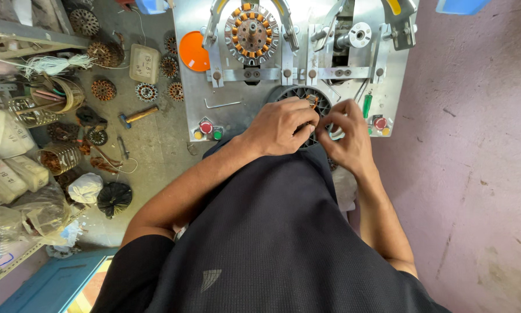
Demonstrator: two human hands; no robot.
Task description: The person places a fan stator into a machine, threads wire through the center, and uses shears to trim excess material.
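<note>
Stator (313,102) largely behind both hands

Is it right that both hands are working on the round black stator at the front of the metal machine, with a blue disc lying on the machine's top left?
Not quite. In the head view the disc is orange, not blue. The rest holds: the left hand and the right hand are both on the round black stator at the front of the metal machine.

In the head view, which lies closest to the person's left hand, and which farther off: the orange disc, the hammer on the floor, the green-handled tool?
From the left hand:
1. Green-handled tool, to the right on the metal plate, past the right hand.
2. Orange disc, up and left on the plate.
3. Hammer, on the floor, far left.
</note>
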